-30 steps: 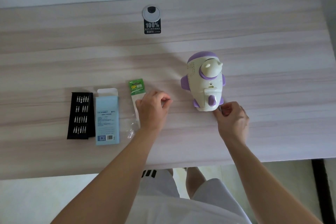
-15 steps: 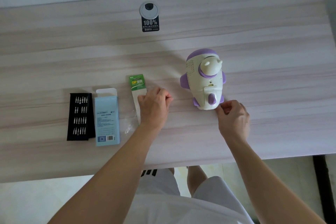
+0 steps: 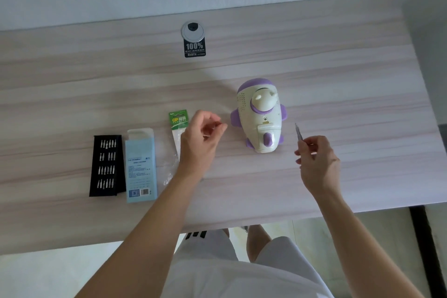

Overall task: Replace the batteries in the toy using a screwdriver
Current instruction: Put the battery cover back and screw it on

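A white and purple rocket-shaped toy lies on the wooden table, nose pointing away from me. To its right, my right hand is lifted and pinches a thin grey screwdriver, tip pointing up and away. My left hand hovers left of the toy with loosely curled fingers, holding nothing that I can see. Under and left of that hand lies a green-topped battery pack in clear plastic.
A black tray of several screwdriver bits and a light blue box lie at the left. A round grey cable grommet with a black sticker sits at the back. The table's near edge runs just below my forearms.
My right hand has lifted from the table by the toy's base and moved right, now holding the screwdriver up. My left hand has risen off the table and its fingers have loosened.
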